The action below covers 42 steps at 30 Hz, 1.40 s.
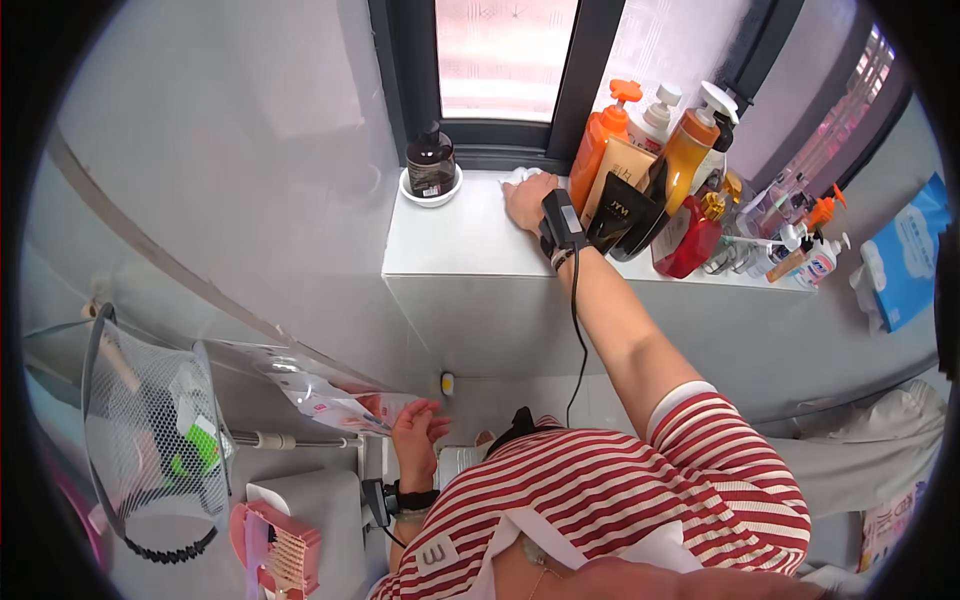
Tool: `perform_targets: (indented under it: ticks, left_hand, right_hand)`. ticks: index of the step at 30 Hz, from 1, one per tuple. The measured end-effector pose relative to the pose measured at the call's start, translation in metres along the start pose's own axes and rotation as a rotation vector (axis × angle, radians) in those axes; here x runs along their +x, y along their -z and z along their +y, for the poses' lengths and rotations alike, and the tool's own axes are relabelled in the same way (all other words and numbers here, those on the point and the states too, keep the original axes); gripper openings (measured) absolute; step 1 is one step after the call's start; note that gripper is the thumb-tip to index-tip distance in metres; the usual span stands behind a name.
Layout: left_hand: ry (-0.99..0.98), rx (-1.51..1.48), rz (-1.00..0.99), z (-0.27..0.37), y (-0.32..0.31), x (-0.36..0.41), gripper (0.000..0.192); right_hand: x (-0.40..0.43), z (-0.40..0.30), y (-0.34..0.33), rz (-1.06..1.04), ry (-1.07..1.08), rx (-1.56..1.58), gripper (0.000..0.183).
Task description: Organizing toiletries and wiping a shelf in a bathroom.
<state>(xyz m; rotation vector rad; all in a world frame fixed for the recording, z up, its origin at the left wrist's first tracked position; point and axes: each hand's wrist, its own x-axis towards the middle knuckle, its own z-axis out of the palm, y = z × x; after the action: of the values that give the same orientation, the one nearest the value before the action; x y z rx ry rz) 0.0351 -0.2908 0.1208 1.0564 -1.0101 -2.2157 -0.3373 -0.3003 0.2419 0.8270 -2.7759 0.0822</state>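
Note:
My right hand (529, 201) presses a crumpled white tissue or cloth (523, 175) onto the white window ledge (465, 247), near the back edge by the dark window frame. Just right of the hand stand an orange pump bottle (598, 146), a beige tube (621, 169) and a black tube (616, 210). To its left, a dark bottle (430, 165) sits in a small white dish (431, 201). My left hand (420, 427) hangs low beside my body, fingers loosely apart with nothing seen in them, near some plastic packaging (337, 401).
More bottles line the ledge's right side, among them a red bottle (679, 240). A blue tissue pack (907, 251) hangs at the far right. At lower left are a mesh basket (157, 427) and a pink holder with a brush (289, 551). Wrist cables trail from both arms.

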Motion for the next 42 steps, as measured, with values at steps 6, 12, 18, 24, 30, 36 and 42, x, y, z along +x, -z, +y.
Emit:
perform_targets:
  ticks: [6, 12, 18, 24, 30, 36, 42]
  left_hand:
    - [0.026, 0.033, -0.02, 0.002, 0.002, 0.011, 0.02]
    - [-0.011, 0.055, -0.034, -0.002, -0.022, 0.005, 0.02]
    - [-0.057, 0.057, -0.063, -0.016, -0.062, -0.014, 0.023]
    - [-0.081, 0.048, -0.066, -0.032, -0.091, -0.037, 0.021]
    - [-0.125, 0.033, 0.051, -0.035, -0.094, -0.061, 0.021]
    - [-0.175, 0.006, 0.131, -0.036, -0.079, -0.072, 0.018]
    - [-0.195, -0.047, 0.18, -0.039, -0.06, -0.078, 0.019]
  right_hand:
    - [-0.025, -0.004, 0.041, -0.149, 0.009, 0.03, 0.054]
    - [-0.054, 0.003, 0.036, -0.192, 0.117, 0.046, 0.056]
    - [-0.107, 0.03, 0.024, 0.007, 0.357, 0.153, 0.054]
    - [-0.142, 0.074, 0.015, 0.252, 0.785, 0.142, 0.03]
    - [-0.151, 0.089, 0.034, 0.069, 0.91, 0.578, 0.032]
    - [-0.11, 0.068, 0.039, -0.143, 0.652, 0.403, 0.033]
    - [-0.107, 0.015, 0.025, -0.098, 0.534, 0.304, 0.07]
